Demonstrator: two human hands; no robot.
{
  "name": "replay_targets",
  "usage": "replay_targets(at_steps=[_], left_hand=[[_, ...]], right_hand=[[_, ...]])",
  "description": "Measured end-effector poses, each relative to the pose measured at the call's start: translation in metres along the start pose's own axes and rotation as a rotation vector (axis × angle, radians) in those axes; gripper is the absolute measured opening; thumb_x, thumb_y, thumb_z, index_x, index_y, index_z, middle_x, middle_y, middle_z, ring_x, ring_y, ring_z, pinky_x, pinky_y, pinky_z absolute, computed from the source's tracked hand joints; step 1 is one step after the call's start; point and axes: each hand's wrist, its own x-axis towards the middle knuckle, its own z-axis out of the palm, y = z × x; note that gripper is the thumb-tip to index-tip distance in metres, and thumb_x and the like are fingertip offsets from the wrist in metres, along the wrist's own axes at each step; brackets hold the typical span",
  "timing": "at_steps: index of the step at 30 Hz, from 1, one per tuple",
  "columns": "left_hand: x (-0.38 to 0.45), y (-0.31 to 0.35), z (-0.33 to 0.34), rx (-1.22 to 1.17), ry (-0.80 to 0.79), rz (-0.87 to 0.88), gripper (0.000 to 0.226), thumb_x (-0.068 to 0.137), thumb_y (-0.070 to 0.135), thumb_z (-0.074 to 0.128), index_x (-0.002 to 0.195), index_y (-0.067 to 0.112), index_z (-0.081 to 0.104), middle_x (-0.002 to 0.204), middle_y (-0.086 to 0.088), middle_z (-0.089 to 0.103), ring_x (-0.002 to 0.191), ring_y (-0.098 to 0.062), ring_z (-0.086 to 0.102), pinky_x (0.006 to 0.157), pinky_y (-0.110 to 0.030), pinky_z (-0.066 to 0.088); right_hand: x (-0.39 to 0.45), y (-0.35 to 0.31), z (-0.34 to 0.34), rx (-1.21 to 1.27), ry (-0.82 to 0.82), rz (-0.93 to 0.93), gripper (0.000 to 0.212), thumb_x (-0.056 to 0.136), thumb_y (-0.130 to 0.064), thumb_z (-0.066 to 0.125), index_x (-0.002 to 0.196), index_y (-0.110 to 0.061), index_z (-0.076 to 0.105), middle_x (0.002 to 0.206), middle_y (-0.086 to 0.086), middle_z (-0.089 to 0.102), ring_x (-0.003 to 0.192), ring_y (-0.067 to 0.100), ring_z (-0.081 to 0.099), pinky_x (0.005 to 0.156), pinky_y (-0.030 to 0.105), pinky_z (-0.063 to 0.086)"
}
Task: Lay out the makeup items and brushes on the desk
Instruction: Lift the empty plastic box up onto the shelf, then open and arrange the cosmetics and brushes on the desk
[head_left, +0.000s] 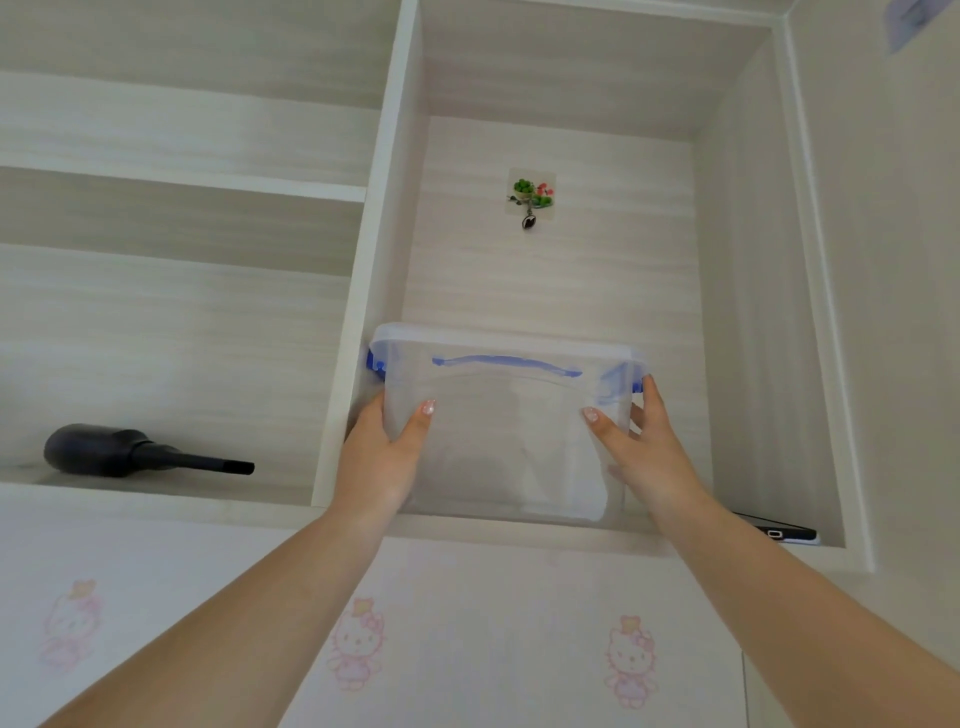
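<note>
A person's left hand and right hand grip opposite ends of a clear plastic storage box in a tall open compartment of a pale wood-grain shelving unit. On each hand the thumb lies across the box's near face while the fingers curl round its side wall, the fingers partly hidden behind the translucent plastic. Both bare forearms reach upward from the bottom corners of the view.

The box has a frosted lid with a blue carry handle and blue latches at both ends; its contents cannot be made out through the cloudy walls. Whether its base rests on the compartment floor or sits just above it cannot be told.

On the compartment's back panel, above the box, hangs an adhesive hook decorated with green and red shapes. At the compartment's lower right corner lies a dark phone, well apart from the box. In the neighbouring shelf to the left, a black handheld appliance with a narrow nozzle lies on its side. Below the shelves runs a white cabinet front printed with pink cartoon cat figures.
</note>
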Motion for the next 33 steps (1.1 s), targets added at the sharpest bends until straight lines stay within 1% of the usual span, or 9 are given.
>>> replay_targets(at_steps=[4,11,15,18,21,24,27,31,33], left_hand=[[-0.004,0.005,-0.002,-0.006,-0.045,-0.005,0.038,0.091,0.035,0.055,0.126,0.023,0.052,0.112,0.010,0.058,0.104,-0.013,0.054,0.086,-0.025,0.037],[-0.043,0.017,-0.024,-0.086,-0.110,-0.023,0.050,0.089,0.020,0.061,0.135,0.025,0.041,0.123,0.016,0.047,0.119,-0.002,0.045,0.097,-0.022,0.035],[-0.078,0.021,-0.049,-0.087,-0.140,-0.050,0.036,0.089,0.022,0.061,0.122,0.029,0.048,0.120,0.014,0.054,0.108,0.002,0.052,0.077,-0.009,0.038],[-0.112,0.017,-0.073,-0.052,-0.201,-0.097,0.023,0.090,0.023,0.060,0.112,0.029,0.058,0.112,0.015,0.063,0.092,0.015,0.057,0.070,-0.003,0.042],[-0.148,0.006,-0.104,-0.010,-0.214,-0.185,0.020,0.090,0.021,0.060,0.109,0.026,0.061,0.105,0.012,0.068,0.094,0.008,0.061,0.089,-0.018,0.047],[-0.181,-0.008,-0.136,0.066,-0.214,-0.266,0.017,0.089,0.022,0.061,0.105,0.027,0.064,0.103,0.012,0.069,0.102,0.001,0.061,0.096,-0.027,0.047],[-0.204,-0.020,-0.164,0.115,-0.219,-0.302,0.016,0.089,0.021,0.060,0.104,0.026,0.066,0.101,0.013,0.069,0.094,0.005,0.062,0.091,-0.021,0.047],[-0.227,-0.039,-0.204,0.174,-0.217,-0.364,0.015,0.090,0.022,0.059,0.103,0.026,0.065,0.094,0.019,0.067,0.081,0.014,0.060,0.071,-0.003,0.043],[-0.234,-0.049,-0.225,0.196,-0.210,-0.394,0.015,0.090,0.023,0.059,0.103,0.026,0.065,0.094,0.019,0.067,0.080,0.015,0.059,0.071,-0.007,0.043]], right_hand=[[-0.005,-0.010,0.000,-0.154,0.056,-0.025,0.085,0.083,-0.041,0.066,0.149,-0.030,0.014,0.150,0.004,0.034,0.132,0.020,0.042,0.105,0.032,0.035],[-0.050,-0.028,-0.016,-0.270,0.074,-0.100,0.075,0.085,-0.035,0.065,0.147,-0.026,0.025,0.148,0.001,0.033,0.138,0.015,0.030,0.101,0.024,0.027],[-0.097,-0.031,-0.015,-0.185,0.019,-0.120,0.061,0.087,-0.031,0.064,0.141,-0.031,0.036,0.139,-0.011,0.037,0.125,0.000,0.033,0.099,0.018,0.023],[-0.131,-0.030,-0.006,-0.143,-0.047,-0.090,0.049,0.088,-0.031,0.062,0.133,-0.037,0.045,0.124,-0.023,0.037,0.115,-0.001,0.034,0.098,0.018,0.027],[-0.168,-0.023,0.013,-0.133,-0.146,-0.038,0.042,0.087,-0.035,0.063,0.126,-0.041,0.050,0.122,-0.025,0.041,0.116,0.002,0.040,0.103,0.019,0.030],[-0.207,-0.014,0.036,-0.120,-0.259,0.014,0.040,0.086,-0.036,0.063,0.124,-0.040,0.053,0.124,-0.025,0.043,0.120,0.001,0.042,0.098,0.003,0.024],[-0.240,-0.007,0.060,-0.095,-0.362,0.032,0.037,0.087,-0.033,0.063,0.122,-0.040,0.055,0.129,-0.021,0.044,0.120,-0.001,0.041,0.108,0.018,0.028],[-0.283,0.003,0.094,-0.086,-0.500,0.081,0.034,0.087,-0.031,0.063,0.119,-0.043,0.056,0.134,-0.018,0.044,0.119,-0.002,0.042,0.108,0.020,0.028],[-0.300,0.008,0.110,-0.081,-0.548,0.096,0.034,0.086,-0.032,0.064,0.117,-0.045,0.056,0.136,-0.018,0.044,0.122,-0.001,0.043,0.108,0.022,0.030]])
